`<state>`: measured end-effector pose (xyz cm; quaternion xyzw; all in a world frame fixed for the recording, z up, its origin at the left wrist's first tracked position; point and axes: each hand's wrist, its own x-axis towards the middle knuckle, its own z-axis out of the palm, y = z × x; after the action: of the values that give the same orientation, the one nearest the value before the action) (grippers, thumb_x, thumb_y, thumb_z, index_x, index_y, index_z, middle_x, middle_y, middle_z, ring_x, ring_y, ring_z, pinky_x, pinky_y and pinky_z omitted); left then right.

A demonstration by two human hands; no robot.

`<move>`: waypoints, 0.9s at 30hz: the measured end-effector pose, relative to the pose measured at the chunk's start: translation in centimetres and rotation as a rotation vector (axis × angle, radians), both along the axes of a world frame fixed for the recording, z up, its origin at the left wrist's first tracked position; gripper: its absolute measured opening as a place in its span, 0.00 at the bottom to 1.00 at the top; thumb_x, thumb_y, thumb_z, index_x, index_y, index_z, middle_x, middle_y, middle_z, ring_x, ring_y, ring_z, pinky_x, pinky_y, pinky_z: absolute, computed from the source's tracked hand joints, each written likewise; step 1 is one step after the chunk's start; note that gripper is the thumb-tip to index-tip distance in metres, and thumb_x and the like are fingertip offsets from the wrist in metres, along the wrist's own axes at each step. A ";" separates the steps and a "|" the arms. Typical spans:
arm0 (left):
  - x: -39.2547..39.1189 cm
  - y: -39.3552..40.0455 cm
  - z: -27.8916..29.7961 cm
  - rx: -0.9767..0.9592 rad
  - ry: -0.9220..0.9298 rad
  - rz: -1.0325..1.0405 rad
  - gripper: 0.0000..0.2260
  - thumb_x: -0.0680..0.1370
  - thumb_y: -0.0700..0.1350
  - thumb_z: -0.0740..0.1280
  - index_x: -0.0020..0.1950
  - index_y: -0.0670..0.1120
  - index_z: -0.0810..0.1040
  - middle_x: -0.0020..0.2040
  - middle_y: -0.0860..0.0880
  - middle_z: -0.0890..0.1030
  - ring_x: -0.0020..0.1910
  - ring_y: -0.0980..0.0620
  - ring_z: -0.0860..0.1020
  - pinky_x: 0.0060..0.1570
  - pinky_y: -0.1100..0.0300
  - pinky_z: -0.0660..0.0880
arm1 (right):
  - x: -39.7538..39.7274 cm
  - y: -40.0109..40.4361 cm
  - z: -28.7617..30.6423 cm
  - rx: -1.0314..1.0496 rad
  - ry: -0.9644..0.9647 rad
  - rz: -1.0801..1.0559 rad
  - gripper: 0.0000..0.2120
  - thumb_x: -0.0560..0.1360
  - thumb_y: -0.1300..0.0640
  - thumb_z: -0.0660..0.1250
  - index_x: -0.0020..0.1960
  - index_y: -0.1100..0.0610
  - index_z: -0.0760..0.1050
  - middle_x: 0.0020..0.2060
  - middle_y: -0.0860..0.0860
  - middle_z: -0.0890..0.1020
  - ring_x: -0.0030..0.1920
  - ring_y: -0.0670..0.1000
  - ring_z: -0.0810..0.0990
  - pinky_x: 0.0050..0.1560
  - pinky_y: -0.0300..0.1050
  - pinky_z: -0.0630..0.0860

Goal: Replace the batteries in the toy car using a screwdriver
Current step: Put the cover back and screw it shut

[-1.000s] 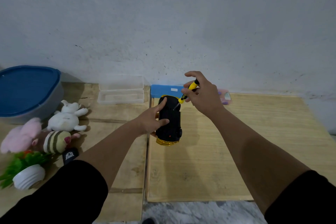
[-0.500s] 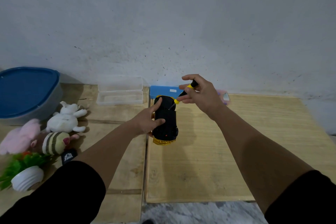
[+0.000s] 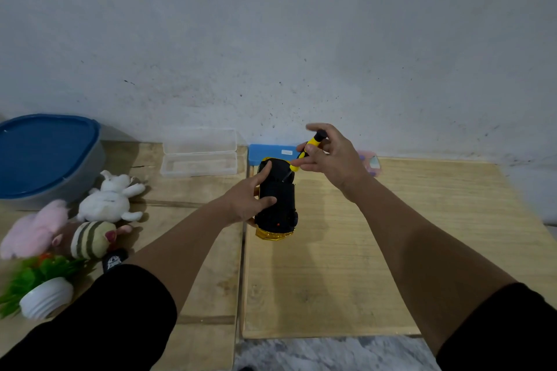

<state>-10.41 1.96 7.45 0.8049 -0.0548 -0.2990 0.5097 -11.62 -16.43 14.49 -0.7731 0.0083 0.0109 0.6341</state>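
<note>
Hands apart: left hand gripping toy car at its 9 o'clock flank, right hand pinching screwdriver at its 1 o'clock corner. Upturned on pale grained wooden surface, glossy yellow shell beneath matte black blocky underside, long axis 12 to 6 o'clock. Slim yellow-and-black handle tilted, thin metal tip angled toward 7 o'clock, onto underside's far end.

Bare pale wooden bench lies open right of and in front of the overturned black-and-yellow toy car. Behind the car a flat blue box and a clear plastic case line the wall. Left, plush toys and a lidded blue tub crowd the bench.
</note>
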 end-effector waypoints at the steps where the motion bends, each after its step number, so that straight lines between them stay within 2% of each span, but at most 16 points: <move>1: 0.0 0.1 0.0 0.005 -0.002 -0.002 0.36 0.78 0.41 0.65 0.74 0.65 0.47 0.71 0.46 0.65 0.61 0.41 0.74 0.47 0.41 0.79 | -0.1 -0.1 0.0 0.006 -0.003 0.003 0.22 0.78 0.64 0.61 0.70 0.52 0.63 0.52 0.62 0.78 0.40 0.51 0.85 0.44 0.38 0.81; 3: 0.0 0.1 0.0 0.010 0.000 -0.012 0.36 0.78 0.41 0.65 0.74 0.65 0.47 0.71 0.46 0.65 0.61 0.41 0.74 0.47 0.40 0.79 | -0.1 -0.1 0.0 0.008 -0.018 0.000 0.30 0.78 0.65 0.62 0.74 0.44 0.57 0.49 0.59 0.77 0.40 0.51 0.85 0.43 0.37 0.80; 6: -0.3 -0.2 0.0 0.006 0.002 -0.034 0.36 0.78 0.41 0.65 0.74 0.66 0.48 0.71 0.47 0.65 0.63 0.41 0.73 0.46 0.40 0.80 | -0.1 -0.1 0.1 -0.002 -0.024 -0.003 0.31 0.77 0.64 0.64 0.73 0.43 0.59 0.46 0.55 0.74 0.39 0.53 0.85 0.43 0.39 0.81; 7: -0.4 -0.3 -0.1 0.003 0.002 -0.041 0.36 0.78 0.41 0.65 0.74 0.66 0.48 0.72 0.47 0.64 0.63 0.41 0.72 0.46 0.41 0.80 | -0.1 -0.1 0.1 -0.003 -0.019 -0.004 0.27 0.77 0.64 0.64 0.72 0.46 0.63 0.45 0.54 0.74 0.39 0.53 0.85 0.43 0.40 0.81; 9: -0.6 -0.6 -0.1 -0.005 0.008 -0.050 0.36 0.78 0.41 0.65 0.74 0.65 0.47 0.72 0.47 0.64 0.64 0.42 0.72 0.46 0.41 0.80 | -0.1 0.0 0.2 -0.012 -0.006 0.002 0.14 0.77 0.62 0.65 0.62 0.54 0.72 0.44 0.56 0.76 0.38 0.53 0.85 0.43 0.40 0.82; 11: -0.6 -0.7 -0.1 -0.007 0.009 -0.044 0.36 0.78 0.41 0.65 0.74 0.65 0.47 0.72 0.47 0.64 0.63 0.42 0.72 0.47 0.42 0.80 | -0.1 0.0 0.2 0.004 0.024 0.009 0.03 0.77 0.60 0.65 0.51 0.57 0.74 0.45 0.58 0.77 0.39 0.52 0.85 0.42 0.39 0.81; 12: -0.5 -0.6 -0.1 -0.005 0.009 -0.037 0.36 0.78 0.41 0.65 0.74 0.65 0.47 0.72 0.47 0.64 0.63 0.42 0.72 0.47 0.42 0.80 | -0.2 0.0 0.2 0.030 0.043 0.013 0.01 0.77 0.60 0.64 0.48 0.57 0.74 0.46 0.58 0.78 0.40 0.53 0.85 0.43 0.39 0.81; 16: -0.2 -0.1 0.0 0.004 0.010 -0.013 0.37 0.78 0.41 0.65 0.74 0.66 0.47 0.71 0.46 0.65 0.61 0.41 0.74 0.47 0.41 0.79 | -0.4 -0.5 -0.1 0.101 0.083 0.016 0.04 0.78 0.64 0.62 0.50 0.58 0.73 0.47 0.54 0.81 0.42 0.51 0.85 0.46 0.39 0.81; 19: -0.4 0.0 0.0 0.013 0.004 -0.034 0.37 0.78 0.41 0.65 0.74 0.66 0.47 0.71 0.46 0.65 0.61 0.41 0.74 0.47 0.41 0.79 | -0.6 -0.5 -0.4 0.060 0.041 -0.013 0.04 0.75 0.63 0.67 0.49 0.60 0.74 0.46 0.57 0.81 0.40 0.51 0.85 0.42 0.38 0.81; 23: -0.8 -0.3 -0.1 0.002 -0.003 -0.042 0.36 0.78 0.41 0.65 0.74 0.65 0.46 0.71 0.46 0.65 0.62 0.42 0.74 0.46 0.42 0.80 | -0.7 -0.3 -0.5 0.060 0.041 -0.039 0.11 0.71 0.62 0.72 0.48 0.61 0.71 0.46 0.58 0.81 0.37 0.50 0.85 0.39 0.36 0.80; 25: -0.8 -0.4 0.0 0.003 -0.009 -0.058 0.36 0.78 0.41 0.65 0.74 0.65 0.46 0.71 0.47 0.65 0.62 0.43 0.74 0.45 0.43 0.80 | -0.7 -0.2 -0.5 0.074 0.050 -0.019 0.11 0.73 0.63 0.70 0.52 0.59 0.71 0.48 0.60 0.81 0.38 0.50 0.85 0.40 0.37 0.80; 27: -0.8 -0.4 0.1 0.006 -0.018 -0.071 0.36 0.78 0.41 0.65 0.74 0.65 0.46 0.71 0.46 0.65 0.61 0.43 0.74 0.45 0.43 0.81 | -0.8 -0.2 -0.5 0.080 0.052 0.010 0.15 0.75 0.64 0.66 0.61 0.55 0.70 0.50 0.60 0.79 0.40 0.50 0.85 0.44 0.37 0.80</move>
<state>-11.21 1.54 7.53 0.8066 -0.0869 -0.3099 0.4958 -12.42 -16.63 14.02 -0.7467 0.0204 0.0347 0.6639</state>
